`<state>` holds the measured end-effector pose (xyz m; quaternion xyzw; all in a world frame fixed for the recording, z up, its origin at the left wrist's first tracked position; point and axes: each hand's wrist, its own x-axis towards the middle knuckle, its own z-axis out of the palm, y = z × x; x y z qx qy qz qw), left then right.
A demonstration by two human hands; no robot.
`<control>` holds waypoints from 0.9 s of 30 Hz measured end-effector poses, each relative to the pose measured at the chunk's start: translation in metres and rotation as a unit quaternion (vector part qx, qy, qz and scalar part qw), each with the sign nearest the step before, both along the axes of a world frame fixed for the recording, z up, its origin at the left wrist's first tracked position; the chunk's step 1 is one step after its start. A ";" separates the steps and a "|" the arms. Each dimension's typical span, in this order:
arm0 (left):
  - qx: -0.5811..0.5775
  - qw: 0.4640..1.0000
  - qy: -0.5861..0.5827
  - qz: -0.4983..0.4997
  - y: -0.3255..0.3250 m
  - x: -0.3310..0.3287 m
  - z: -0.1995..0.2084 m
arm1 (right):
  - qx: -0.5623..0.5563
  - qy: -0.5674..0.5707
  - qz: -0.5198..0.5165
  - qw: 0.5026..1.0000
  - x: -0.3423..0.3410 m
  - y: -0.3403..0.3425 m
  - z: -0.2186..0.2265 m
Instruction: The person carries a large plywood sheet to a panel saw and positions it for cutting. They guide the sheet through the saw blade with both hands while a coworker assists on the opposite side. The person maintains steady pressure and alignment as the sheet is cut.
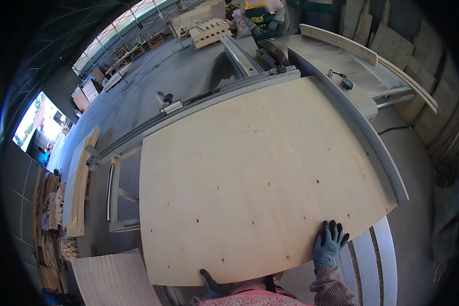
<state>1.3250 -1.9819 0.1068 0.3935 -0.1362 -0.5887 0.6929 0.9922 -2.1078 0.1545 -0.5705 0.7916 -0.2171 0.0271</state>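
A large, pale plywood sheet (260,168) with small dark knots lies flat on a panel saw table, its near edge close to my body. My right hand (329,249), in a grey-blue glove with dark fingertips, rests flat on the near right part of the sheet, fingers spread. At the near left edge, my gloved left hand (215,286) has its thumb over the top while its other fingers are hidden below. Along the sheet's right side runs a long metal fence (362,135). A metal rail (214,96) with a sliding stop (169,104) borders the far side.
Another person (265,18) in gloves stands beyond the saw. Long wood strips (341,43) and a small green-and-black tool (347,83) lie on the far right surface. Stacked boards (81,183) stand at left; a lower board (115,280) sits near left. A slatted table (367,265) is near right.
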 end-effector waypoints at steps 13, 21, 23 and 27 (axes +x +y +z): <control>0.015 0.991 0.127 0.028 -0.002 0.008 -0.011 | 0.000 0.010 0.005 1.000 0.004 -0.001 -0.002; 0.035 0.987 0.157 0.005 -0.001 0.007 -0.004 | 0.016 0.018 -0.009 1.000 0.004 -0.004 -0.011; 0.024 0.981 0.190 0.029 -0.006 -0.001 0.004 | 0.011 0.016 -0.011 1.000 0.003 -0.008 -0.015; 0.011 0.971 0.236 0.040 -0.003 0.003 -0.015 | 0.002 0.019 -0.016 1.000 0.001 -0.012 -0.020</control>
